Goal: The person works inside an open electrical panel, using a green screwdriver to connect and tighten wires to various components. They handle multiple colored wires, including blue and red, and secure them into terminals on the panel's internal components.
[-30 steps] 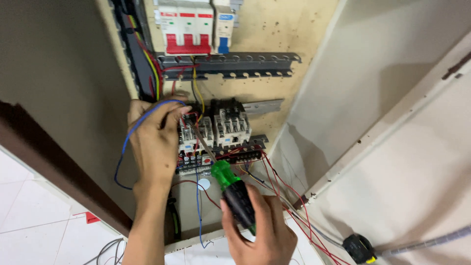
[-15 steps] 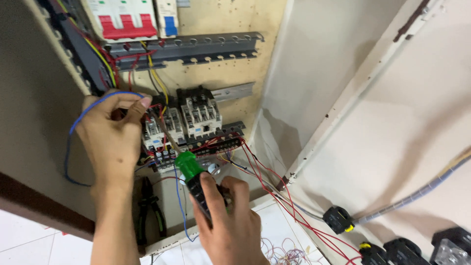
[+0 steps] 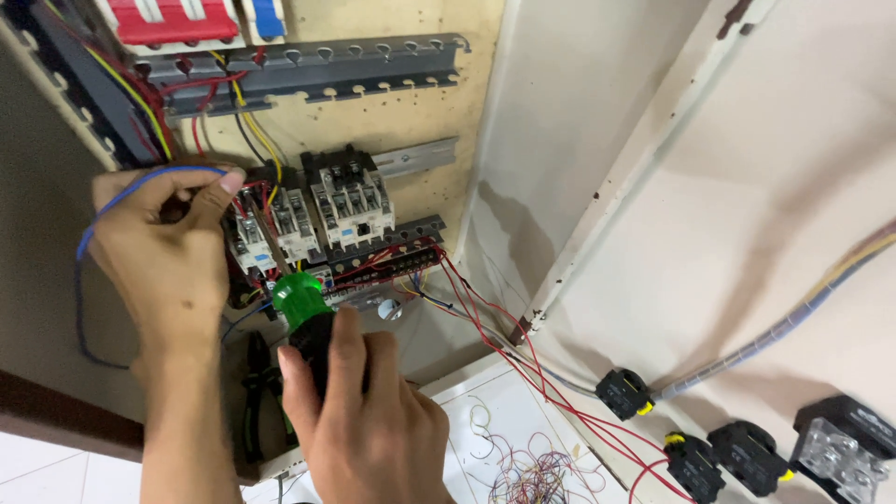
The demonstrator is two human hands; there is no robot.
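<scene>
Plywood backboard (image 3: pixel 392 121) fills the upper middle of the frame, carrying a grey slotted rail (image 3: pixel 317 70) and three contactors (image 3: pixel 313 210) at centre left. Left hand (image 3: pixel 163 252) pinches a blue wire (image 3: pixel 140 182) beside them; right hand (image 3: pixel 369 420), bottom centre, grips a green-and-black screwdriver (image 3: pixel 303 313) pointing at their lower terminals.

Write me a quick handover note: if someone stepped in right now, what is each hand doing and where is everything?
Left hand: pinches a blue wire against the top of the grey contactors on the wooden panel.
Right hand: grips a screwdriver with a green and black handle, tip aimed at the contactors' lower terminals.
Done: many red wires already run from the terminal strip.
Left: the blue wire's far end hangs loose. Pliers lie below the panel.
</scene>
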